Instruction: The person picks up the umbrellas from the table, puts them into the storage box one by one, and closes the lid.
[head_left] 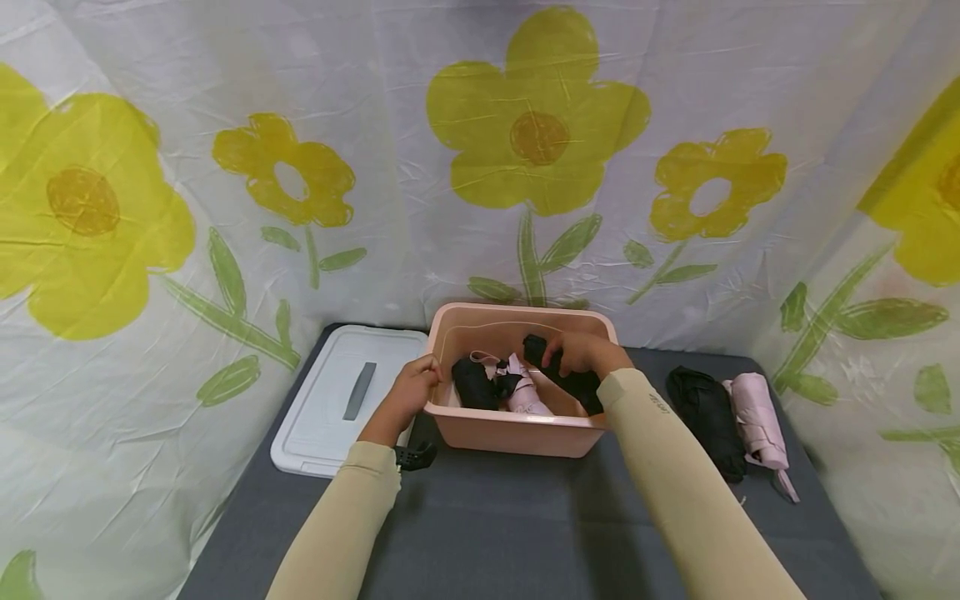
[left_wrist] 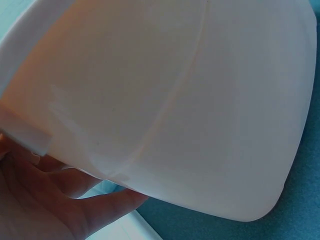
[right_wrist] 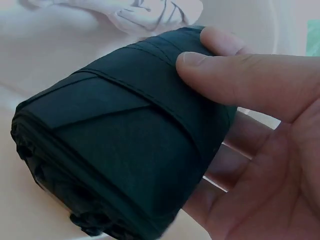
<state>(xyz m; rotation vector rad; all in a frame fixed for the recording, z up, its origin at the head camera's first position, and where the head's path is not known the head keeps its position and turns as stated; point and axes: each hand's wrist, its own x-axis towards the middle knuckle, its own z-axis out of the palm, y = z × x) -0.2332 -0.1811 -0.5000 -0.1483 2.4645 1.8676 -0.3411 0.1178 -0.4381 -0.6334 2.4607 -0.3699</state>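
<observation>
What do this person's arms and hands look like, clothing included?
The left sleeve and right sleeve are long and beige; small dark lettering, unreadable here, marks the right one. A black strap shows at the left wrist. The left hand and right hand are ungloved.

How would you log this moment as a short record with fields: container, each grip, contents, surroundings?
Container: pink bin, open, on a dark table
Left grip: holds the bin's left rim
Right grip: holds a folded black umbrella at the bin's right end; whether it touches the bottom is unclear
Also in bin: another black umbrella, a pink umbrella
Right of bin: third black umbrella, second pink umbrella, side by side
Left of bin: white lid with grey handle
Backdrop: flowered curtain
</observation>
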